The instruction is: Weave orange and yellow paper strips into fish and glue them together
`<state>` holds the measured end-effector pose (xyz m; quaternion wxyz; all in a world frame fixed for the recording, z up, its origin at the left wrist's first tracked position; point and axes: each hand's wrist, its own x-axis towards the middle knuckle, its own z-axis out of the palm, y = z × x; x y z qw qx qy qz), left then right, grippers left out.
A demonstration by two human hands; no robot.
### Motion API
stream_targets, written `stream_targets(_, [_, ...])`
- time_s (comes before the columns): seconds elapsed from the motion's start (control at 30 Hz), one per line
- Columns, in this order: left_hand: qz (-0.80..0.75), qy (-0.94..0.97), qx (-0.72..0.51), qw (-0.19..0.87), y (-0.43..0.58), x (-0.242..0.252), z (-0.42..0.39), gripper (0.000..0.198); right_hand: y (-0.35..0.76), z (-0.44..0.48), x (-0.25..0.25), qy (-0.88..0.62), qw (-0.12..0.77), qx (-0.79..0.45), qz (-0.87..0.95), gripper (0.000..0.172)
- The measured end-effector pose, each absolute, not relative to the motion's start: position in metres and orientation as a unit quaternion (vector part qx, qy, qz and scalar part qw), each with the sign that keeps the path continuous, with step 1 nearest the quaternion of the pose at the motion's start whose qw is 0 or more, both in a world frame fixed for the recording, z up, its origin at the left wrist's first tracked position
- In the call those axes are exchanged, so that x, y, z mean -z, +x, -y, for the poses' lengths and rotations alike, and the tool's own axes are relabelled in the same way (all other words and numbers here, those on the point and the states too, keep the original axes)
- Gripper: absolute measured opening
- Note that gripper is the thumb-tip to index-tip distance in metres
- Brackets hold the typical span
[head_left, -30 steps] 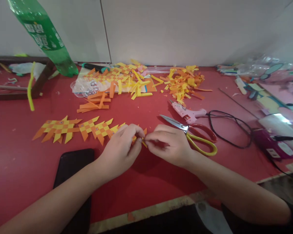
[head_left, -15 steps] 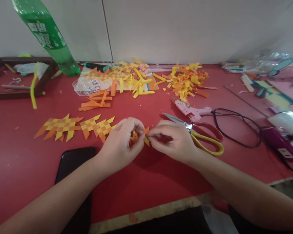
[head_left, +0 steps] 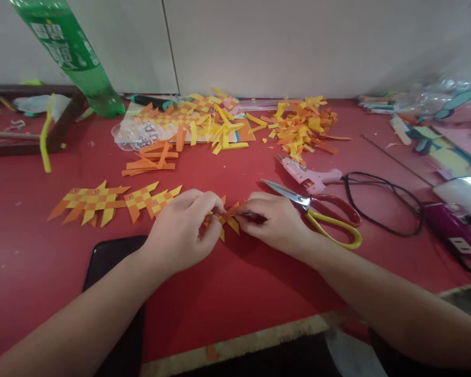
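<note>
Between my two hands is a small woven paper fish (head_left: 228, 220) of orange and yellow strips, partly covered by my fingers. My left hand (head_left: 188, 228) pinches its left part between thumb and fingers. At its right end, my right hand (head_left: 272, 220) closes thumb and forefinger on an orange tip. More woven paper fish (head_left: 96, 201) with small eyes lie in a row to the left, the nearest partly behind my left hand. Scissors (head_left: 310, 207) with one red and one yellow handle rest just right of my right hand.
A pink glue gun (head_left: 310, 175) with a black cord lies behind the scissors. Paper strips (head_left: 302, 125) are heaped at the back. A black phone (head_left: 113, 256) lies under my left forearm. A green bottle (head_left: 78, 63) stands back left, and a purple power strip (head_left: 453, 225) is at right.
My left hand has shifted slightly left along the paper fish, so more of its yellow and orange points show. My right hand stays at its right end. The view has shifted slightly.
</note>
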<state>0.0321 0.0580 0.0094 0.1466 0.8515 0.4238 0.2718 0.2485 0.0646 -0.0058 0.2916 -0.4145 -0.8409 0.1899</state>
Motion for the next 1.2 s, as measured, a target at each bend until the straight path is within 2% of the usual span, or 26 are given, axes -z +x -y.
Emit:
stream_targets(0.27, [-0.408, 0.878, -0.234, 0.091, 0.0336, -0.0125, -0.0539, 0.02, 0.2485, -0.0646, 0.006, -0.425, 0.275, -0.204, 0.837, 0.011])
stream_targets(0.57, [-0.389, 0.892, -0.221, 0.059, 0.0346, -0.0129, -0.0556, 0.023, 0.2535, -0.066, 0.0029, -0.412, 0.254, -0.205, 0.85, 0.017])
stream_targets(0.87, [-0.362, 0.909, -0.202, 0.054, 0.0333, -0.0145, -0.0511, 0.021, 0.2538, -0.0647, 0.0006, -0.413, 0.254, -0.197, 0.852, 0.016])
stream_targets(1.2, [-0.404, 0.888, -0.202, 0.087, 0.0351, -0.0165, -0.0522, 0.023, 0.2487, -0.0627, -0.0021, -0.423, 0.243, -0.182, 0.854, 0.011])
